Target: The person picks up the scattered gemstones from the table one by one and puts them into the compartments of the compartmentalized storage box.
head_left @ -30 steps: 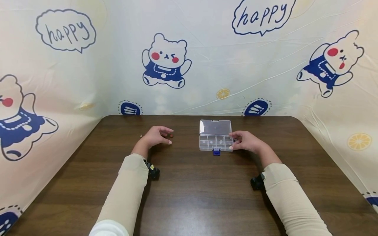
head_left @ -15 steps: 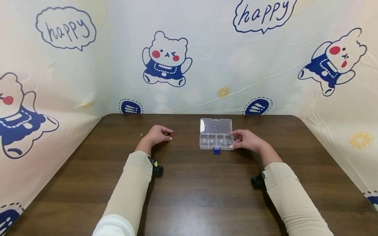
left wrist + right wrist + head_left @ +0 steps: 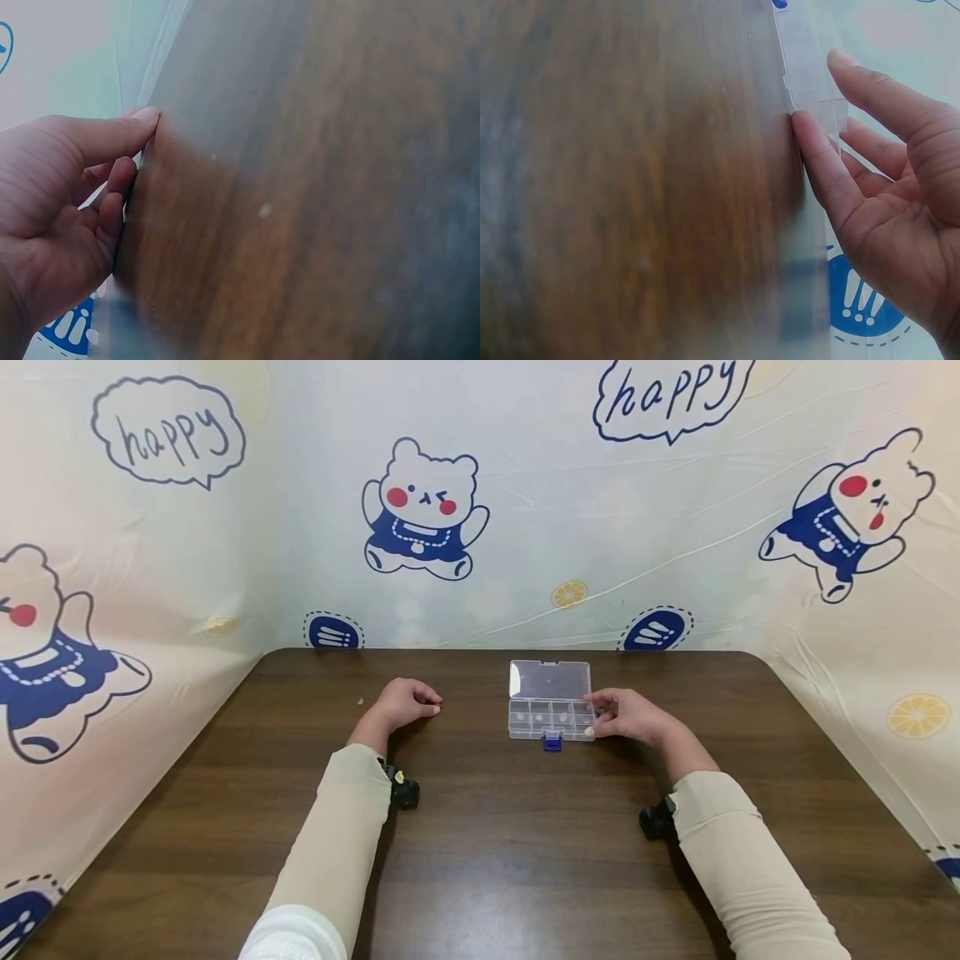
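On the brown table [image 3: 480,852], the left hand [image 3: 401,703] rests with fingers curled, holding nothing visible; right of it, the open clear compartment box [image 3: 550,708] looks light, stiff, slippery, best held by its side walls, where the right hand [image 3: 626,717] pinches its right end.

— Any writing you can read here?

— Only one word, twice over: "happy", handwritten in dark blue inside a speech bubble [image 3: 168,433] printed on the backdrop cloth [image 3: 525,527], up and to the left of the middle bear [image 3: 424,510].

— And the second?

— In another speech bubble [image 3: 670,397], up and to the right of that same bear, partly cut by the top edge.

— Any signs?

— Two dark blue oval badges with three slanted exclamation marks each: one [image 3: 333,632] below and left of the bear, one [image 3: 657,629] below and right of it. The right wrist view shows such a badge [image 3: 862,300] too.

— Anything on the clear box [image 3: 550,703]?

— Nothing legible.
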`<action>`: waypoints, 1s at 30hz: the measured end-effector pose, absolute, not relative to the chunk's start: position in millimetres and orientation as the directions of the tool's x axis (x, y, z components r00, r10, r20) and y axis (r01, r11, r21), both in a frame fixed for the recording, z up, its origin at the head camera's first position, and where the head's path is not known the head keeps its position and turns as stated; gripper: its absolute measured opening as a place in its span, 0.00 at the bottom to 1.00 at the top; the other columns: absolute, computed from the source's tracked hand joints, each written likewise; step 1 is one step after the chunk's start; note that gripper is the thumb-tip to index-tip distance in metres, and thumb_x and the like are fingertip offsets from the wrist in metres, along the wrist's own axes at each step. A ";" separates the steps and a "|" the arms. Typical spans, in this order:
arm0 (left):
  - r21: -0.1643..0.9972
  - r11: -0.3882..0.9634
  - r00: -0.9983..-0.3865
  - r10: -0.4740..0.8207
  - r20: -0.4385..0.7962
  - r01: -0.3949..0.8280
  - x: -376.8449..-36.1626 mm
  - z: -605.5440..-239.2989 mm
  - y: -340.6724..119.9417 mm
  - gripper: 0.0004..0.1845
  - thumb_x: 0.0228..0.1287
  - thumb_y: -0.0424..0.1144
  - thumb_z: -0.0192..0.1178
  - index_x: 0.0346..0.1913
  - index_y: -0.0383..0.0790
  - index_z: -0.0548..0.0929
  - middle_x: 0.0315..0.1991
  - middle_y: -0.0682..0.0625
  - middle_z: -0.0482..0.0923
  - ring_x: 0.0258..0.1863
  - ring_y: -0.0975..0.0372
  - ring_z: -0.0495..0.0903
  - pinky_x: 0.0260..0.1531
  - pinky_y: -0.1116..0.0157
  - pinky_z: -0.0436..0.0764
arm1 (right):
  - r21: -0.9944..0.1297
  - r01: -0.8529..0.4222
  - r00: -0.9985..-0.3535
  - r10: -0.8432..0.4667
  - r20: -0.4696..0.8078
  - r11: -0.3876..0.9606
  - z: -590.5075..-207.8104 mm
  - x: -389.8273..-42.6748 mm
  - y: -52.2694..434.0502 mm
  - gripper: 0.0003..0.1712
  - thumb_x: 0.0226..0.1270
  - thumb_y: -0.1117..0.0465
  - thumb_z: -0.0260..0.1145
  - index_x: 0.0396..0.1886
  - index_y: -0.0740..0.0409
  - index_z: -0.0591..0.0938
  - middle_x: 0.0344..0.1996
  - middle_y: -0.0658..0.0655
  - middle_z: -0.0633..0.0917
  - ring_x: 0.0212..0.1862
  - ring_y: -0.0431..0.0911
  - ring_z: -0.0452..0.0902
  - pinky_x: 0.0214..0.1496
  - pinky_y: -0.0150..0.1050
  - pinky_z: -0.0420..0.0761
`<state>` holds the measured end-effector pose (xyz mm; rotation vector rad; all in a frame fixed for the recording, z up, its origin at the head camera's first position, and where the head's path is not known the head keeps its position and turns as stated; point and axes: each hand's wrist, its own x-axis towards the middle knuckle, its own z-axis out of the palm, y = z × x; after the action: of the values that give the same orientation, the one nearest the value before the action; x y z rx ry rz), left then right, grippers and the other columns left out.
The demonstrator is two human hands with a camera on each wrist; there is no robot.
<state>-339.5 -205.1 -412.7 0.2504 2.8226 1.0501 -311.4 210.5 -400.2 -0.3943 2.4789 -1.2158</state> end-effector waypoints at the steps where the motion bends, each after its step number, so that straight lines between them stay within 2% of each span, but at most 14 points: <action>1: 0.654 0.747 -0.979 0.199 -0.047 0.121 -339.8 -412.9 -204.7 0.09 0.61 0.37 0.68 0.43 0.40 0.89 0.48 0.45 0.84 0.53 0.52 0.77 0.58 0.53 0.72 | -0.799 -0.094 -0.899 -0.396 -0.188 0.594 -399.8 -311.3 210.9 0.41 0.57 0.58 0.76 0.68 0.63 0.69 0.62 0.68 0.71 0.49 0.53 0.77 0.57 0.46 0.76; 7: 0.656 0.740 -0.978 0.206 -0.014 0.147 -338.6 -413.8 -203.6 0.08 0.62 0.36 0.67 0.43 0.39 0.89 0.48 0.44 0.83 0.51 0.52 0.78 0.57 0.53 0.73 | -0.795 -0.089 -0.902 -0.387 -0.191 0.600 -399.3 -311.3 212.2 0.41 0.57 0.59 0.76 0.69 0.62 0.69 0.62 0.67 0.71 0.49 0.53 0.77 0.58 0.47 0.76; 14: 0.682 0.719 -0.981 0.193 -0.013 0.132 -333.6 -412.9 -205.0 0.10 0.64 0.38 0.66 0.46 0.40 0.88 0.47 0.44 0.83 0.47 0.52 0.78 0.54 0.53 0.75 | -0.802 -0.112 -0.896 -0.409 -0.174 0.587 -400.4 -310.5 212.2 0.41 0.58 0.60 0.75 0.69 0.66 0.68 0.62 0.69 0.71 0.49 0.53 0.77 0.57 0.46 0.77; 21: 0.706 0.698 -0.983 0.185 -0.017 0.120 -328.3 -409.7 -203.4 0.10 0.64 0.38 0.66 0.46 0.40 0.88 0.45 0.45 0.82 0.44 0.54 0.76 0.50 0.55 0.77 | -0.796 -0.091 -0.903 -0.387 -0.187 0.599 -401.3 -310.5 210.5 0.41 0.56 0.59 0.76 0.68 0.62 0.69 0.61 0.66 0.73 0.47 0.52 0.77 0.57 0.45 0.77; 30: 0.717 0.680 -0.979 0.206 0.015 0.154 -323.4 -403.7 -198.1 0.10 0.64 0.39 0.67 0.45 0.40 0.87 0.42 0.46 0.82 0.41 0.55 0.76 0.46 0.58 0.78 | -0.786 -0.106 -0.904 -0.389 -0.179 0.609 -400.2 -310.1 211.6 0.42 0.56 0.57 0.77 0.68 0.62 0.69 0.61 0.66 0.73 0.47 0.52 0.77 0.58 0.47 0.76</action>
<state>-323.4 -198.1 -403.7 0.3017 2.8177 1.1926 -310.1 211.6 -400.2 -0.3989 2.5051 -1.1923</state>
